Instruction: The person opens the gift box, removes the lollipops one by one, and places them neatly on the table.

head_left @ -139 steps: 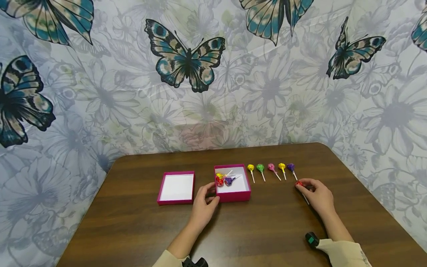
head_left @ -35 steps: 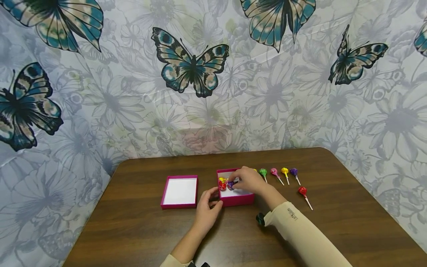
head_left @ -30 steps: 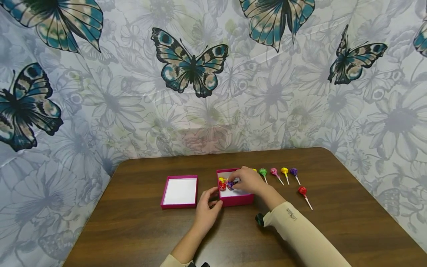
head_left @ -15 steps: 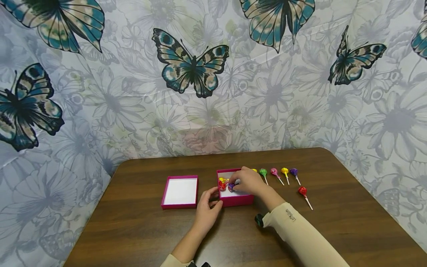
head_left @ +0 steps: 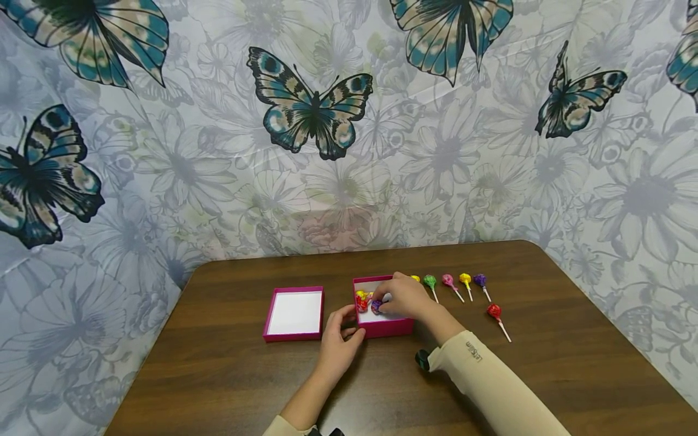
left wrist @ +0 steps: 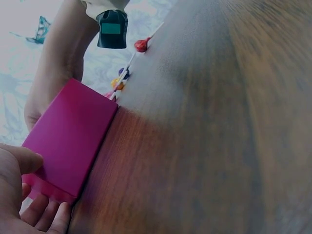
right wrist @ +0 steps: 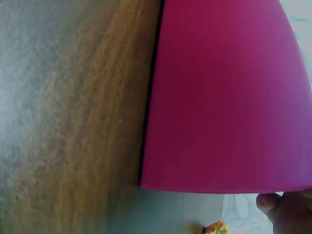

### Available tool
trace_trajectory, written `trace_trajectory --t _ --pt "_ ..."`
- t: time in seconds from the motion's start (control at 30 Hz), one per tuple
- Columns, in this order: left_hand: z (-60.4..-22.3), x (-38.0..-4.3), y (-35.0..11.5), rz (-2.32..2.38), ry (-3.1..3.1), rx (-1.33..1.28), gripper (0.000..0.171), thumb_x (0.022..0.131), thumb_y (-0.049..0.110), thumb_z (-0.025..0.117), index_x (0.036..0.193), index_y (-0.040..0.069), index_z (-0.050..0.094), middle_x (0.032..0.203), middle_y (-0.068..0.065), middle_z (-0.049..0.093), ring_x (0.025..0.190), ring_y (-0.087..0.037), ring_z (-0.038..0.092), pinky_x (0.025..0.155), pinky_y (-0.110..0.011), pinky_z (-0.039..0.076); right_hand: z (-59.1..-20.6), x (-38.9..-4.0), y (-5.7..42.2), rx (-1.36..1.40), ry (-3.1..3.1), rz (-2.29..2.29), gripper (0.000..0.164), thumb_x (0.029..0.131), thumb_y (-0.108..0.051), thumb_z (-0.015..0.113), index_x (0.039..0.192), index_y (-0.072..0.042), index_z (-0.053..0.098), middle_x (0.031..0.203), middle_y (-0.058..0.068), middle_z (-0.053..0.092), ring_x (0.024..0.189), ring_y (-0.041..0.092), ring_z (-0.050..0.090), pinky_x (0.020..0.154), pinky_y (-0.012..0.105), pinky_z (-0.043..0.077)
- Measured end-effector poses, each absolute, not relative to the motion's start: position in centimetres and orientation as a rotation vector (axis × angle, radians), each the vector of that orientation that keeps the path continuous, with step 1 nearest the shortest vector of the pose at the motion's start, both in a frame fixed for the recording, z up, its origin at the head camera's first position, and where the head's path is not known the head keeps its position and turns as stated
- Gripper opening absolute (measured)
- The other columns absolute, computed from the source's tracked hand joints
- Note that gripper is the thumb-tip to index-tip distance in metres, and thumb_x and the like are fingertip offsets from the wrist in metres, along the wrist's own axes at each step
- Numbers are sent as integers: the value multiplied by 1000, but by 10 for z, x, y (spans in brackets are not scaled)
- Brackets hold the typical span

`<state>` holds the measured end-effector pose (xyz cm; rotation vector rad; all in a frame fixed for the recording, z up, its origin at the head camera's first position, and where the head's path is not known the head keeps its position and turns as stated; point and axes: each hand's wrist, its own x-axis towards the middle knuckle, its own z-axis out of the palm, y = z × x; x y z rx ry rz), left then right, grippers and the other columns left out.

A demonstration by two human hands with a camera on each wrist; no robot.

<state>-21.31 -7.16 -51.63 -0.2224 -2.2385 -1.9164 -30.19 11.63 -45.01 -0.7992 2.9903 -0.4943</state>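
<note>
In the head view, my left hand [head_left: 339,348] holds the front left corner of a pink box [head_left: 386,329]. The left wrist view shows its thumb [left wrist: 30,160] on the box's front and fingers around the side. My right hand [head_left: 409,297] reaches into the box from the right, its fingers pinching a purple lollipop [head_left: 376,306]; the stick is hidden behind them. Left of it in the box lie a red lollipop [head_left: 362,305] and a yellow lollipop [head_left: 360,294]. The box front fills much of the right wrist view.
A pink lid [head_left: 293,313] lies left of the box, white inside up. Right of it a row holds a part-hidden yellow, a green [head_left: 430,281], a pink [head_left: 448,280], a yellow [head_left: 465,279] and a purple lollipop [head_left: 480,280]. A red lollipop [head_left: 494,311] lies nearer.
Since the oldest frame, my right hand has let go of the red lollipop on the table and moved left into the box. Over the last second the hands have barely moved.
</note>
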Motion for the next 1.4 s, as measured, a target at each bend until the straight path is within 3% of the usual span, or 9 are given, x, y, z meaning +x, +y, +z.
trace_trajectory --t 0.5,0.73,0.9,1.07,1.2,1.4 --pt "-517 -213 -72 -1877 -2271 -210 49 87 6 73 133 10 55 133 -12 54 127 -29 53 102 -44 54 -450 -302 121 -797 3029 -686 19 80 -31 83 99 -33 79 95 -15 76 79 10 45 62 26 39" --pt "-514 -212 -69 -1875 -2256 -189 50 87 -2 70 134 4 53 133 -17 53 126 -33 53 102 -52 52 -442 -302 127 -843 3047 -867 21 82 -31 82 103 -32 78 101 -13 76 81 13 48 66 25 40" --pt "-496 -203 -66 -1895 -2249 -173 48 87 -7 67 133 -3 52 131 -22 52 126 -38 52 103 -58 49 -434 -300 133 -866 3055 -935 22 83 -29 82 105 -30 77 96 -7 74 85 19 50 66 25 40" --pt "-486 -196 -65 -1884 -2238 -202 47 87 -6 67 132 -4 52 130 -22 53 123 -40 53 100 -56 51 -425 -295 140 -862 3084 -1018 24 83 -26 82 106 -28 76 93 2 69 83 24 51 63 25 41" --pt "-486 -195 -65 -1888 -2234 -204 47 87 -6 67 132 -4 52 129 -23 53 123 -41 53 100 -57 50 -420 -290 148 -843 3087 -1123 26 84 -23 81 109 -27 75 101 -3 72 90 23 54 70 26 46" --pt "-494 -201 -65 -1920 -2239 -170 49 87 -8 66 133 -3 52 130 -22 53 125 -39 53 104 -58 48 -417 -284 162 -827 3086 -1212 33 87 -21 78 119 -25 71 110 -8 72 96 16 54 79 37 52"
